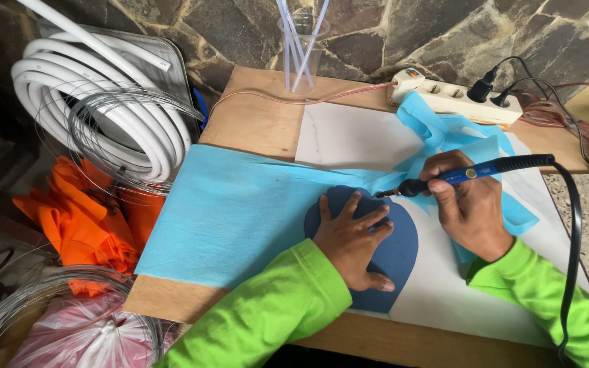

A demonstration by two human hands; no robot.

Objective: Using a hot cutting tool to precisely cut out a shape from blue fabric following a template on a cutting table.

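My left hand (352,238) lies flat with fingers spread on a dark blue rounded template (400,249), pressing it onto a sheet of light blue fabric (233,211). My right hand (468,204) grips a blue and black soldering iron (475,172) like a pen. Its metal tip touches the fabric right at the template's upper edge, just beyond my left fingertips. The iron's black cord (572,225) loops down past my right forearm. Both arms wear bright green sleeves.
A white board (349,136) lies under the fabric on a wooden table (253,112). A white power strip (458,99) with plugs sits at the back right, a clear cup of plastic sticks (301,41) behind. White hose coils (97,102), wire and orange fabric (83,218) lie left.
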